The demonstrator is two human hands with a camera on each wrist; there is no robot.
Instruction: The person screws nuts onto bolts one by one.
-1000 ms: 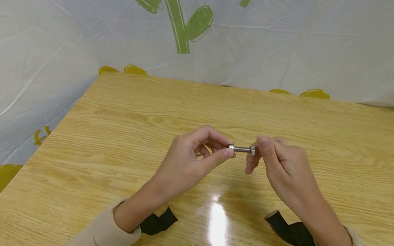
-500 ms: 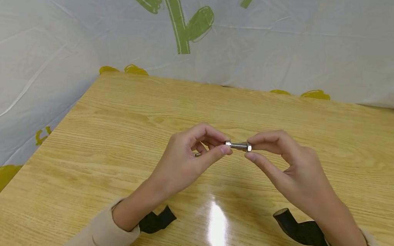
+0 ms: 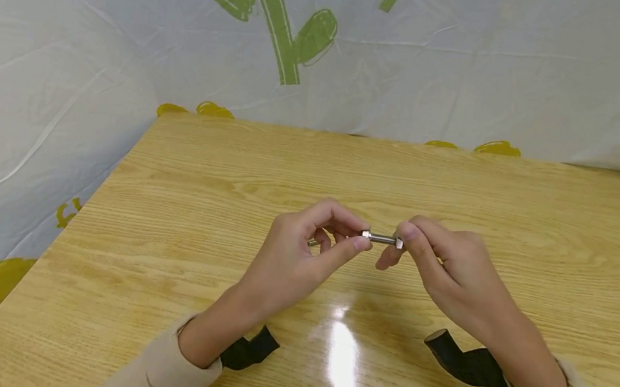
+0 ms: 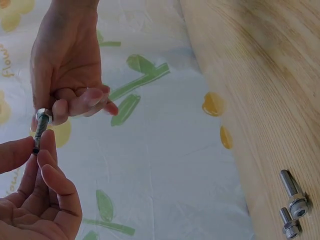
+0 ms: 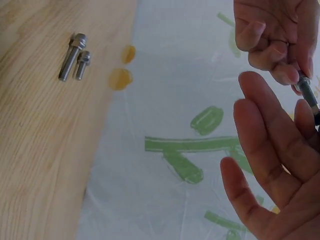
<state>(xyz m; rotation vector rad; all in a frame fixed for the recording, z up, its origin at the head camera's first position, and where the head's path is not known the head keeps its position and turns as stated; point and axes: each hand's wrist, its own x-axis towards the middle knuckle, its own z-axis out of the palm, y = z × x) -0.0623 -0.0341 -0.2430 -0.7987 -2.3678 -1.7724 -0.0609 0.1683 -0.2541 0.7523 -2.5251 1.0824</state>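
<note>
In the head view, my left hand [image 3: 296,259] pinches the head of a silver bolt [image 3: 383,239] between thumb and index finger. The bolt lies roughly level above the table, its threaded shank pointing right. A hex nut [image 3: 399,243] sits at the shank's far end. My right hand [image 3: 454,271] has its thumb and index finger at the nut, partly covering it. In the left wrist view, the nut [image 4: 44,115] shows around the thread while the left fingertips hold the bolt head. The other right fingers stay loosely bent in that view.
Two more bolts with nuts, one larger [image 5: 73,57] and one smaller [image 5: 83,65], lie side by side on the wooden table [image 3: 208,167]. In the head view the left hand mostly hides them. A flower-printed cloth [image 3: 407,73] hangs behind the table.
Half a second ago the right thumb and fingers were spread around the nut; now the thumb has slid across it and the index finger has curled under. Both hands dipped slightly.
</note>
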